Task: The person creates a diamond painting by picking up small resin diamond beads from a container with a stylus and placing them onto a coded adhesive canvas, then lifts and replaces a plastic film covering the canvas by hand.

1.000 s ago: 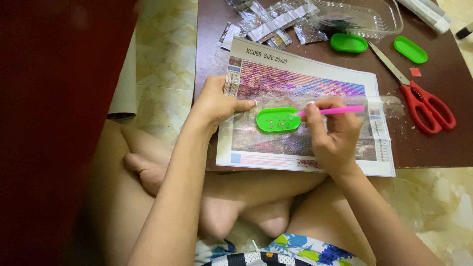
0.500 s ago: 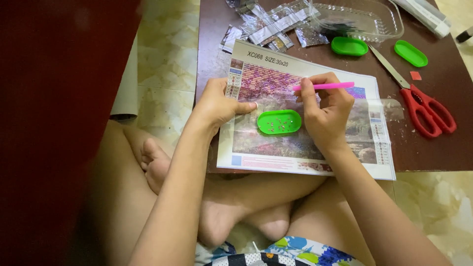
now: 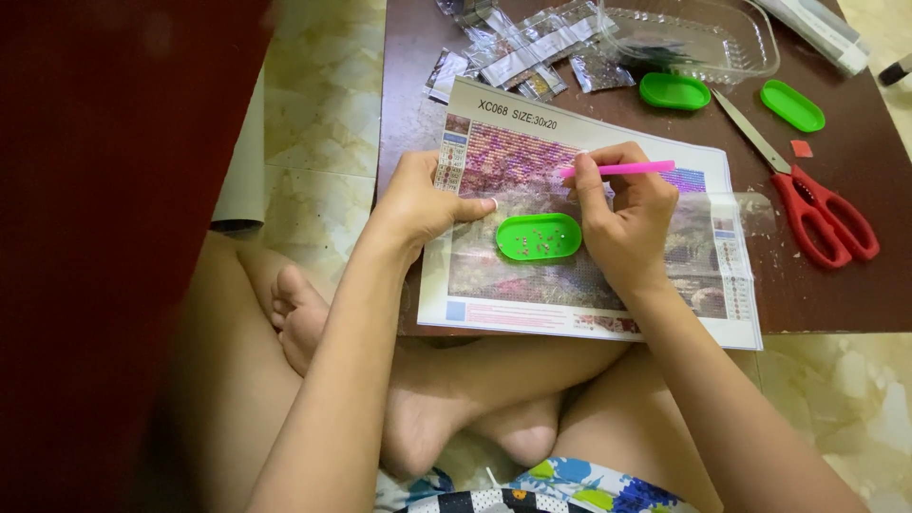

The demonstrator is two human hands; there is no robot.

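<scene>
- My right hand pinches the pink pen, tip on the canvas at frame centre.
- My left hand lies flat, pressing the canvas's left edge.
- A green tray sits between my hands.
- Red scissors lie at right.

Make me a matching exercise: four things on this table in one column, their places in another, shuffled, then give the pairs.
Things:
1. pink pen
2. tray with beads
3. scissors
4. clear tub

Places:
A. far edge of the table, above two empty green trays
B. on the canvas, between the hands
C. in the right hand
D. on bare table, right of the canvas

Pairs: 1-C, 2-B, 3-D, 4-A
</scene>
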